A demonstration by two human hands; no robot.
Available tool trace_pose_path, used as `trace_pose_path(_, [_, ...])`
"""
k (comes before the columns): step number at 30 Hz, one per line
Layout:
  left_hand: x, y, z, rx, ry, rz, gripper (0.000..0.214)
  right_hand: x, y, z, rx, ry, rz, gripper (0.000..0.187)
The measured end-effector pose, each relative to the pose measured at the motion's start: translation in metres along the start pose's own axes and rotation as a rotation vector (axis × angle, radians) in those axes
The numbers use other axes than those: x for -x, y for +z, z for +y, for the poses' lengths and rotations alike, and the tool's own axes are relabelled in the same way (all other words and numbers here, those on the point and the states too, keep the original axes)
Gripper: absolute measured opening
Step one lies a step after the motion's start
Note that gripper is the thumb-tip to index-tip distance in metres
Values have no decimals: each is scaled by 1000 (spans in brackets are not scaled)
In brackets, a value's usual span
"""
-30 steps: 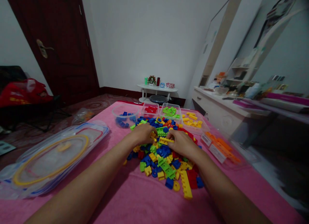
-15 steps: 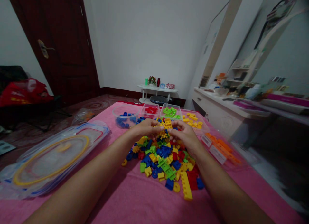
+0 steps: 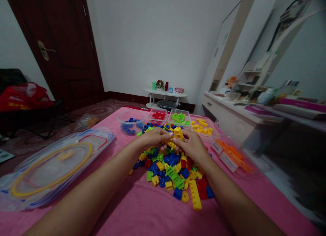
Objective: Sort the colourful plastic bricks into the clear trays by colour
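A heap of small plastic bricks (image 3: 173, 170) in blue, yellow, green and red lies on the pink cloth (image 3: 142, 212). Just above its far side my left hand (image 3: 152, 137) and my right hand (image 3: 192, 146) meet, fingers curled. Between them they grip a clump of yellow bricks (image 3: 177, 133). Both forearms reach in from the bottom edge.
Beyond the heap stand clear tubs of blue bricks (image 3: 131, 122), red bricks (image 3: 158, 116), green bricks (image 3: 179, 117) and yellow bricks (image 3: 202, 126). An orange-brick tub (image 3: 233, 156) sits right. Stacked clear lids (image 3: 56, 164) lie left. A white dresser (image 3: 229, 119) runs along the right.
Both hands rose from the heap with yellow bricks and drew together above it; since half a second ago they shifted little, still closed around the clump.
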State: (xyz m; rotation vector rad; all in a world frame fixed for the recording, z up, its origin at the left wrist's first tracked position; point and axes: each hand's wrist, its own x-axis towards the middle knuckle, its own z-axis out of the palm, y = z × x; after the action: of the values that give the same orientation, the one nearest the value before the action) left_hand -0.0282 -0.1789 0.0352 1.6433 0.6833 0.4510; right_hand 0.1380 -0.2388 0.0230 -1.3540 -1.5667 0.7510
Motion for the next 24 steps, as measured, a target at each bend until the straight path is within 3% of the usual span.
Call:
trace_pose_path(4, [0,-3,1,87,-8,14,48,-3,-4,1,12,8,75,24])
trace_pose_path(8, [-1,-7,1,85,6,91,46,-3,-6,0,-146,74,137,30])
trace_pose_path(11, [-2,-10,-1,69,29,111,43,-1,-5,-4,-300,139,65,33])
trace_pose_path(15, [-3,-10,-3,48,47,127,41,2,-2,-7,-325,126,-43,37])
trace_pose_path(20, [-6,-6,-7,-108,76,161,43,-1,3,-1,-268,69,-16,38])
trace_pose_path(24, [-11,-1,-12,-107,117,157,49,0,8,1,-293,26,36,35])
